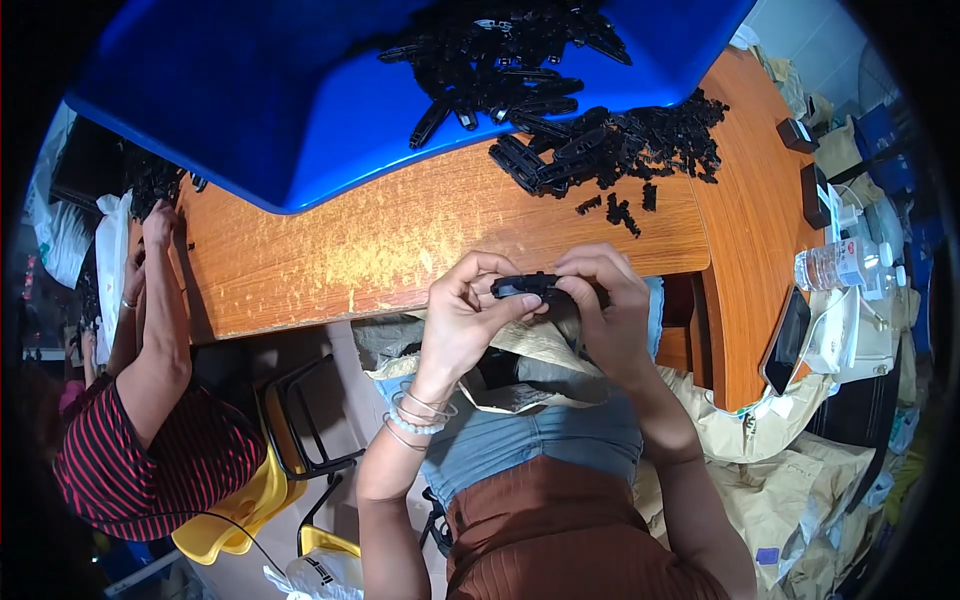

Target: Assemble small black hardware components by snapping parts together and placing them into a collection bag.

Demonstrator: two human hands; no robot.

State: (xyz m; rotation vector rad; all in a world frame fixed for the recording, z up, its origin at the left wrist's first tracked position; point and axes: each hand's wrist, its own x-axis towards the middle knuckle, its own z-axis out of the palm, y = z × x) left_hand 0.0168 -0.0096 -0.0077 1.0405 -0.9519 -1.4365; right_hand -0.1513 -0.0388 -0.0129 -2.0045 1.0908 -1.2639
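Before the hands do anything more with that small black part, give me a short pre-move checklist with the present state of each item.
1. Black plastic part held by both hands: ok, left hand and right hand pinch it from either end.
2. Part clear of the wooden table: ok, it is held above the person's lap, just off the table's near edge.
3. Part fully seated or assembled: cannot tell, the fingers cover its ends.
4. More parts in reach: ok, the pile of black parts lies on the table ahead.
5. Neighbour's hand away: ok, it is at the far left edge.
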